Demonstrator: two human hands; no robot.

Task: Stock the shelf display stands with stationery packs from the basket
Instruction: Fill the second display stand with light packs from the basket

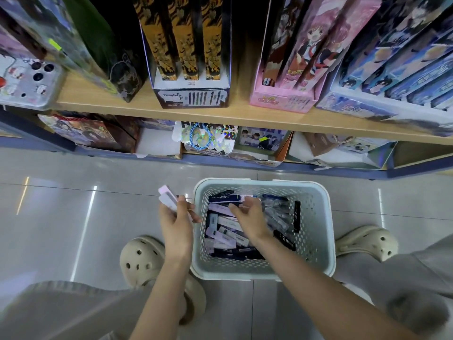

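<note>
A pale green perforated basket stands on the floor between my feet, filled with several dark and lilac stationery packs. My left hand hovers just left of the basket and grips a few lilac packs that stick out up and to the left. My right hand reaches down into the basket, its fingers curled over a lilac pack near the far side. Cardboard display stands line the wooden shelf above: an orange-black one, a pink one and a blue one.
A lower shelf holds more display boxes and gift bags. The floor is glossy pale tile. My beige clogs flank the basket, the right one at its other side. A phone case sits on the shelf at far left.
</note>
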